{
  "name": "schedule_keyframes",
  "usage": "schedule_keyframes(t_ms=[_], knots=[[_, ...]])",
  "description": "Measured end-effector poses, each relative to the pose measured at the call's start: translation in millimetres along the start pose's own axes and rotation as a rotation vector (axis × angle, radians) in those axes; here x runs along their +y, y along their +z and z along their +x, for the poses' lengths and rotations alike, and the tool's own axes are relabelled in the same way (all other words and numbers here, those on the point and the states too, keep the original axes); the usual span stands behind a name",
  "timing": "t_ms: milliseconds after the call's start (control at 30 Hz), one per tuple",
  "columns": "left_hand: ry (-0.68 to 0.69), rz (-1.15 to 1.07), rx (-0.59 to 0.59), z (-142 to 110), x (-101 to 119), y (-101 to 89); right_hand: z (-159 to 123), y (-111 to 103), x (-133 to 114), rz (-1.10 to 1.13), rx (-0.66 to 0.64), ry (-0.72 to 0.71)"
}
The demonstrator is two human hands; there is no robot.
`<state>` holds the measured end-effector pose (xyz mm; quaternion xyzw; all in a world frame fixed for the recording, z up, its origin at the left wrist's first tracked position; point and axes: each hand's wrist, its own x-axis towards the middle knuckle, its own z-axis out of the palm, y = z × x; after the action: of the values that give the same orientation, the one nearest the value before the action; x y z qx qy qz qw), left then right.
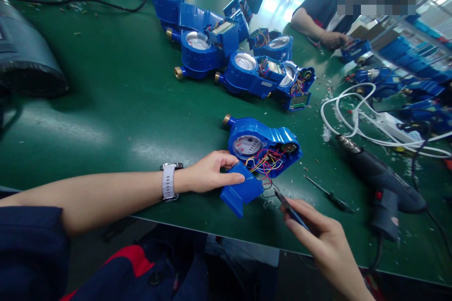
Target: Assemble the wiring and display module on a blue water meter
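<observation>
The blue plastic meter with a round dial (270, 135) lay on the green tabletop (141, 127) before the person, its long axis slanting from a brass threaded end (226, 119) at far left down to a wire-filled compartment at right. The left hand (212, 171) gripped a blue angular plastic cover (245, 187) beside it; the right hand (321, 235) clasped a slim dark tool (296, 216), tip pointing up-left towards thin wires (266, 162).

No legible text. Dial (247, 146) on the blue meter (271, 137) mid-frame has tiny markings, too small to read; pale label (267, 83) on another meter (242, 78), upper center, and sticker (394, 221) on the heat gun (386, 176), right, unreadable too.
</observation>
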<state>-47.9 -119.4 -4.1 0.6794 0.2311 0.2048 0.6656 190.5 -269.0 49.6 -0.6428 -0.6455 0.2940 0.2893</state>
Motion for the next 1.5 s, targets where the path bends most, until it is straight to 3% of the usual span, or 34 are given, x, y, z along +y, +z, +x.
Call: schedule_keyframes(t_ms=[167, 300, 900, 1133, 1500], knots=[[-0.020, -0.055, -0.016, 0, 0, 0.6, 0, 7, -2, -0.551, 0.179, -0.369], [-0.023, -0.051, -0.016, 0, -1, 0.6, 2, 8, -6, -0.749, 0.209, -0.485], [-0.101, -0.247, -0.016, 1, -4, 2.8, -3, 11, -17, -0.979, 0.253, -0.492], [-0.066, -0.127, -0.027, 0, -2, 0.3, -2, 10, -17, -0.984, 0.196, -0.505], [-0.086, -0.138, -0.025, 0, -3, -1.9, 2, 15, -17, -0.956, 0.194, -0.520]])
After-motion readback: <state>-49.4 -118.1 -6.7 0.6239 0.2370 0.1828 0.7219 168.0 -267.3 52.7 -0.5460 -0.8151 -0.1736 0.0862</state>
